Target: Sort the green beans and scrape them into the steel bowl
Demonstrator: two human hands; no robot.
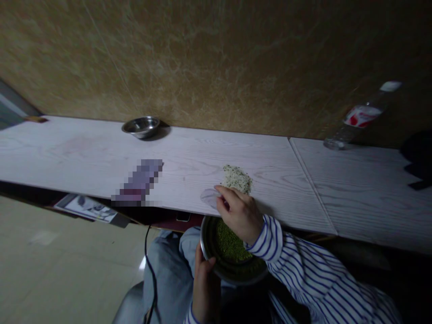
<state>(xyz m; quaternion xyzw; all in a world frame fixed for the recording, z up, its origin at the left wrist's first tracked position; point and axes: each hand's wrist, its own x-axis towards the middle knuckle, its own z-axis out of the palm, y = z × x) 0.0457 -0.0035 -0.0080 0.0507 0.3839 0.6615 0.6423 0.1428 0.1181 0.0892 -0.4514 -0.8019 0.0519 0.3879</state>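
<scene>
My left hand grips the left rim of a metal bowl above my lap, thumb over the edge. Green mung beans lie inside it. Over the table's front edge, my right hand is closed in a pinch on a small clear, rounded plastic piece; its exact kind is hard to make out. Just beyond those fingers, a small pile of white grains like rice, mixed with dark green bits, sits on the white tabletop. My right forearm passes over the bowl's right side and hides part of it.
A small metal bowl stands by the wall. A pixelated flat object lies at the table's left front. To the right, a plastic bottle with a red label stands near dark items. A black cable hangs beside my leg.
</scene>
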